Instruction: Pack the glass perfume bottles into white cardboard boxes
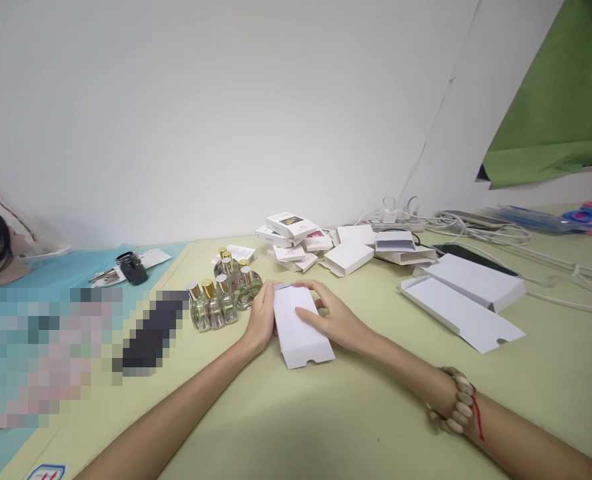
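Currently, the left hand (262,312) and right hand (335,320) hold a white box (302,328) over the worktop (551,380), fingers pinching its edges. Behind the box, stacked cartons (287,227) bear unreadably small print; left of it, nearer, a blue-edged sticker (49,472) shows red strokes.

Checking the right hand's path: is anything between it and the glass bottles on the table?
Yes, two things: the white box, held in both hands, then the left hand on its far side. Both lie between the right hand and the glass bottles.
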Tool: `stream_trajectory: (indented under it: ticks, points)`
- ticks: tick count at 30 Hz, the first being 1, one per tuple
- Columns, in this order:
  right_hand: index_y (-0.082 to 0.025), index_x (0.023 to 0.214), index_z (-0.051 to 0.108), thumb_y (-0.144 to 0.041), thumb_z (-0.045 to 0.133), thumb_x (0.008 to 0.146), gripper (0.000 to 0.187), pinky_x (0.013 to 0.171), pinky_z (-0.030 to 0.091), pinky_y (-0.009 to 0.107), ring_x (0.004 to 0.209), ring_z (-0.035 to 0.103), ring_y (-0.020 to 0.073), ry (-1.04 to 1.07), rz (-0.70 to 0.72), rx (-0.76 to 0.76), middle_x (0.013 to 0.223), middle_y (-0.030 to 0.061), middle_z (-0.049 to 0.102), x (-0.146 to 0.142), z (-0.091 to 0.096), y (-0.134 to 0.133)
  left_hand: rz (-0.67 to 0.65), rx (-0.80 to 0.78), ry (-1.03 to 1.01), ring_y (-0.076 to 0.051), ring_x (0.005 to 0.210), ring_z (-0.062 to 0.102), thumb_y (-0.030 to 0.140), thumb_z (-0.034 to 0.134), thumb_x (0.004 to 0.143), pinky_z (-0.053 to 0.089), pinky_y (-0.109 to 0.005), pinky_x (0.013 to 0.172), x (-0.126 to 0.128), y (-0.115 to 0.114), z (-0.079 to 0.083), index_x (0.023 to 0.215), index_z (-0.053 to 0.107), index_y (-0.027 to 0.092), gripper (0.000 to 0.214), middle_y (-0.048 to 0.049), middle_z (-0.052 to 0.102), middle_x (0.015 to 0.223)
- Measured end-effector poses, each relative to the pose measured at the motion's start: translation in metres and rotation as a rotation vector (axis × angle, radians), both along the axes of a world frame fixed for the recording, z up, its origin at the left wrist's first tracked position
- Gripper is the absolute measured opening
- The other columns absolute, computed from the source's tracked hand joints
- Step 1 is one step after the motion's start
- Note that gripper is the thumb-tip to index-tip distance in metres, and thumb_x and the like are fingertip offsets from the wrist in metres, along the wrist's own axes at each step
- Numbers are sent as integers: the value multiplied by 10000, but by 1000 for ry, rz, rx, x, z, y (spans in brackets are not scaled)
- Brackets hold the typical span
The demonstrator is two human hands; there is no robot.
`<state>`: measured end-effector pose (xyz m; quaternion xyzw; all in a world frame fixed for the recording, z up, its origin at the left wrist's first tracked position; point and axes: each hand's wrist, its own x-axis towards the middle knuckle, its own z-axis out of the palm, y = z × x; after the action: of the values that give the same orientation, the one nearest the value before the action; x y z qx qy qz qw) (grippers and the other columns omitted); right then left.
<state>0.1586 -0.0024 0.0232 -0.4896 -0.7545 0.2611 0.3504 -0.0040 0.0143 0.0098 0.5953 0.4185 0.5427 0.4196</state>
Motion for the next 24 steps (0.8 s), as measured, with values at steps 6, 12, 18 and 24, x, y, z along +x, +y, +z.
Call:
stream_trajectory:
  ticks: [6,12,18,24]
  points:
    - [-318,1123,491,-415,495,775,361,654,422,325,619,569,126,-246,-181,187,1148,9,542,2,4,-1,-81,-70,29,-96,435,411,518,333,856,357,-219,427,1,0,-2,961,565,183,421,29,481,559]
    - [-283,1014,518,-446,485,788,280,667,434,316,678,564,137,-128,-87,124,1073,5,565,5,-1,5,-93,-4,43,-119,577,479,520,350,852,410,-242,566,1,0,-5,878,586,159,432,-5,559,683]
    - [-271,916,585,-429,441,830,230,691,436,310,729,564,136,-114,-76,138,1049,6,561,6,0,6,-141,-4,58,-162,771,540,503,324,868,427,-270,705,0,1,-6,955,598,143,460,-51,618,876]
    - [-263,868,629,-437,470,817,242,710,442,310,790,557,143,-57,-38,123,1093,21,539,8,0,8,-148,7,58,-165,788,542,494,351,859,422,-267,726,0,1,-3,943,603,151,434,-44,623,888]
